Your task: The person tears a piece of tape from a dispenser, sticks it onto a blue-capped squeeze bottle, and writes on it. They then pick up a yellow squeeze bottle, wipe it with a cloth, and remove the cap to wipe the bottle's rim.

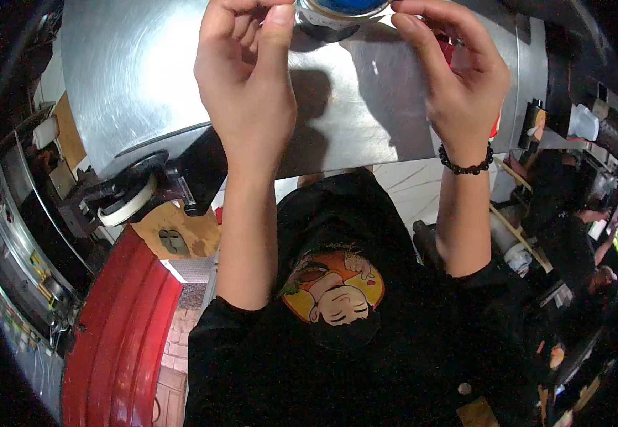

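Note:
At the top edge of the head view is a round container (327,19) with a blue top and a pale band of lettering; its upper part is cut off. My left hand (248,85) pinches its left side with thumb and fingers. On the opposite side, the fingertips of my right hand (465,82) meet the rim. A black beaded bracelet (465,169) circles my right wrist. Below the container lies the shiny metal worktop (138,78), with shadows of hands and container on it. Something red, partly hidden, shows behind my right hand.
A black device with a white ring (127,203) sits at the worktop's near left edge. A lighter-like black item (535,117) stands at right. Red corrugated sheeting (120,327) is at lower left. Dim clutter and a co-worker's arm appear at far right.

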Demonstrator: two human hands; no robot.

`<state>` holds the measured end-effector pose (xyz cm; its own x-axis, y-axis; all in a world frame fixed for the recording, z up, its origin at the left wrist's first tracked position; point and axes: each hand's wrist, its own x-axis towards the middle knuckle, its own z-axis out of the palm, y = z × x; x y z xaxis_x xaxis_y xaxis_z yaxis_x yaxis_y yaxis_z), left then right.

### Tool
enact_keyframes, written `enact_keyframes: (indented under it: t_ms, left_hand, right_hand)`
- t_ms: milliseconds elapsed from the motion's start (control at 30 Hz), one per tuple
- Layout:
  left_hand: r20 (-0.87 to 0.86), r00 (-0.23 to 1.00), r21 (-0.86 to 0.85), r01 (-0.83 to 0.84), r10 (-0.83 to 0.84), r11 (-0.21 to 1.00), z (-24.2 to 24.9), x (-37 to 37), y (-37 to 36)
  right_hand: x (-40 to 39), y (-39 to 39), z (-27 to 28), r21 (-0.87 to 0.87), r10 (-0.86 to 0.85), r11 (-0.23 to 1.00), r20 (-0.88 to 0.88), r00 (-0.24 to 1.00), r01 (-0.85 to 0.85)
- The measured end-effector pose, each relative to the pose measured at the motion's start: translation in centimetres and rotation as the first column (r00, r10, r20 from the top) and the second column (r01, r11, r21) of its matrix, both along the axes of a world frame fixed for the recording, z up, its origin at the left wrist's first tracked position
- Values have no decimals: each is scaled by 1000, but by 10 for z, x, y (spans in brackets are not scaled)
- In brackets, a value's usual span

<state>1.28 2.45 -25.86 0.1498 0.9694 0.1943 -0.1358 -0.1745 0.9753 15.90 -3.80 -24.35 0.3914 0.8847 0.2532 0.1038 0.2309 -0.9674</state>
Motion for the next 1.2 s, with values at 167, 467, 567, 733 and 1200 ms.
enact_keyframes:
  t_ms: [167,467,567,733,1200]
  left_hand:
    - [4,1000,47,-15,15,999,-10,2,5]
    - [104,994,71,22,-30,997,-24,6,14]
    - [102,994,58,26,-32,998,-24,6,14]
    - [173,984,8,29,-30,1000,-27,7,15]
    - [190,968,43,160,-165,986,-19,5,21]
  right_hand:
    - [0,4,0,-26,-16,999,109,994,19]
    - [2,10,-14,93,-96,992,175,980,80]
    - [4,10,-15,63,-119,992,194,974,108]
    - [6,12,-18,71,-77,995,133,988,68]
    - [14,19,-15,31,-80,996,63,995,78]
